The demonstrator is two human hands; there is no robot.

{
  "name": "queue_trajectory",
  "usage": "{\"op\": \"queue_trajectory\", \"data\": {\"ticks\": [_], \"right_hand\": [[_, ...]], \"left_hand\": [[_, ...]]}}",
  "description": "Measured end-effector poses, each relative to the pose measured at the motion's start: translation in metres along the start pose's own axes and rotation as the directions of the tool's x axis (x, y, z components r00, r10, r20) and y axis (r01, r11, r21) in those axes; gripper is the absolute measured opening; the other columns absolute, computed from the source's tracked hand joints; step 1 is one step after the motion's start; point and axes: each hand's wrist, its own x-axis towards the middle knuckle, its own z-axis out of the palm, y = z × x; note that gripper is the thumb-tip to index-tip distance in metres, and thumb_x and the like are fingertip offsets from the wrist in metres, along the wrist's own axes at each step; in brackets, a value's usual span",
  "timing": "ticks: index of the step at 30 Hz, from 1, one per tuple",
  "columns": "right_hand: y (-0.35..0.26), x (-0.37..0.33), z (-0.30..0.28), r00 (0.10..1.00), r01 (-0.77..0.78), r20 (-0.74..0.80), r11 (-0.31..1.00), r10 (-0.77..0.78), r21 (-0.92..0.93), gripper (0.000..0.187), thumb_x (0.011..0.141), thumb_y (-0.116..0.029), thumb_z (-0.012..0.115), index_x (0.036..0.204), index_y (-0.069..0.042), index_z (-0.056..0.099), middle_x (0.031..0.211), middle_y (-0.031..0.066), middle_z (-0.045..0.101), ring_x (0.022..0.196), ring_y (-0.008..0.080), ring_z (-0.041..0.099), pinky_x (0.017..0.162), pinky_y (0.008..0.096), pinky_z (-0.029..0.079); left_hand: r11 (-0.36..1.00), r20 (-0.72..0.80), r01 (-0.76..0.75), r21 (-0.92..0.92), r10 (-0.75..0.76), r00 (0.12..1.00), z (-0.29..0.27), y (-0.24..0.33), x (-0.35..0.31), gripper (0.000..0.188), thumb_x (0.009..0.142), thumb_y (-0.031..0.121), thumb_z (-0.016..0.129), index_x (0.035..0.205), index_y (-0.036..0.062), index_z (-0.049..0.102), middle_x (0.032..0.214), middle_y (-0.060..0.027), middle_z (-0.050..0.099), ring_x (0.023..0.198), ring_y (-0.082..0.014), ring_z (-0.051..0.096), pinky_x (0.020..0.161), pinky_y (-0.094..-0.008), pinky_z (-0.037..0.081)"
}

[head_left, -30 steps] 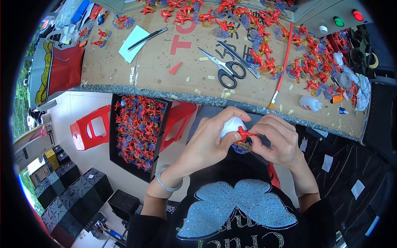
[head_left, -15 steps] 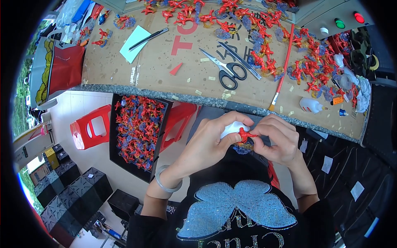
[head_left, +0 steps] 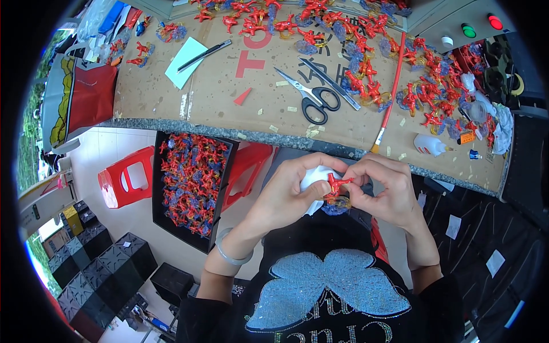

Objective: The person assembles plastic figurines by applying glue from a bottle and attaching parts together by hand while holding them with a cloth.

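Note:
Just in front of the table edge, my left hand (head_left: pixel 286 191) is closed round a small red toy figurine (head_left: pixel 336 182) and a crumpled white cloth or tissue (head_left: pixel 311 178). The figurine has a clear yellow and blue base below its red body. My right hand (head_left: pixel 386 186) pinches the figurine's right side between thumb and fingers. Whether anything tiny sits between those fingertips is hidden. Beyond my hands, scissors (head_left: pixel 311 103) with black handles lie on the cardboard-covered table (head_left: pixel 229 106).
Many similar figurines lie along the table's far and right sides. A red-handled brush (head_left: pixel 392 94), tweezers (head_left: pixel 331 84), a white bottle (head_left: pixel 428 144) and a craft knife (head_left: pixel 203 56) on pale green paper (head_left: pixel 184 66) rest there. Lower left stand a black figurine-filled crate (head_left: pixel 214 237) and a red stool (head_left: pixel 114 177).
My right hand has shifted slightly, its fingers more drawn up over the figurine. More of the white cloth shows below my left thumb. The table's things stay put.

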Motion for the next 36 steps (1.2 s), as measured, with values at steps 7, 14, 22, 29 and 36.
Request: {"op": "queue_trajectory", "data": {"ticks": [7, 14, 22, 29, 36], "right_hand": [[0.005, 0.001, 0.01, 0.994, -0.005, -0.109, 1.0, 0.006, 0.002, 0.015, 0.07, 0.003, 0.072, 0.083, 0.002, 0.065, 0.07, 0.0067, 0.06, 0.061, 0.0146, 0.06, 0.056, 0.0262, 0.049], [0.005, 0.002, 0.012, 0.982, 0.029, -0.186, 0.998, -0.037, -0.047, 0.016, 0.069, 0.004, 0.072, 0.083, 0.001, 0.065, 0.069, 0.0063, 0.06, 0.061, 0.0135, 0.06, 0.056, 0.0244, 0.049], [0.013, 0.002, 0.016, 0.965, 0.104, -0.243, 0.995, -0.1, 0.004, 0.018, 0.068, 0.006, 0.071, 0.083, 0.001, 0.064, 0.071, 0.0066, 0.061, 0.061, 0.0144, 0.06, 0.057, 0.0247, 0.048], [0.016, 0.005, 0.027, 0.892, 0.234, -0.359, 0.96, -0.274, -0.153, 0.02, 0.064, 0.008, 0.071, 0.081, 0.003, 0.063, 0.072, 0.0098, 0.062, 0.064, 0.0219, 0.062, 0.058, 0.0299, 0.05], [0.014, 0.003, 0.035, 0.876, 0.192, -0.412, 0.964, -0.252, -0.182, 0.02, 0.063, 0.007, 0.071, 0.08, 0.002, 0.063, 0.072, 0.0111, 0.062, 0.064, 0.0246, 0.062, 0.059, 0.0316, 0.051]], "left_hand": [[0.995, -0.018, -0.079, -0.067, 0.078, 0.997, 0.005, 0.001, -0.001, 0.037, 0.094, -0.007, 0.036, 0.128, -0.0016, 0.05, 0.113, -0.0103, 0.061, 0.103, -0.0111, 0.058, 0.091, -0.0251, 0.044], [0.967, -0.021, 0.026, -0.253, -0.032, 0.999, 0.004, 0.004, -0.004, 0.044, 0.093, -0.002, 0.038, 0.136, 0.0007, 0.042, 0.128, -0.0111, 0.053, 0.119, -0.0143, 0.048, 0.101, -0.028, 0.036], [0.945, -0.319, -0.282, -0.166, 0.219, 0.922, -0.005, -0.016, -0.007, 0.042, 0.093, 0.015, 0.049, 0.131, -0.0012, 0.044, 0.126, -0.014, 0.056, 0.115, -0.016, 0.051, 0.101, -0.0299, 0.036], [0.951, -0.382, -0.281, 0.129, 0.309, 0.871, 0.015, -0.017, -0.013, 0.05, 0.078, 0.0, 0.069, 0.124, 0.0038, 0.049, 0.101, -0.0088, 0.064, 0.092, -0.0118, 0.06, 0.079, -0.0253, 0.047], [0.923, -0.467, -0.252, 0.292, 0.368, 0.804, 0.024, -0.02, -0.012, 0.045, 0.08, 0.005, 0.073, 0.119, 0.0031, 0.051, 0.083, -0.0084, 0.068, 0.065, -0.0092, 0.061, 0.057, -0.0224, 0.046]]}}
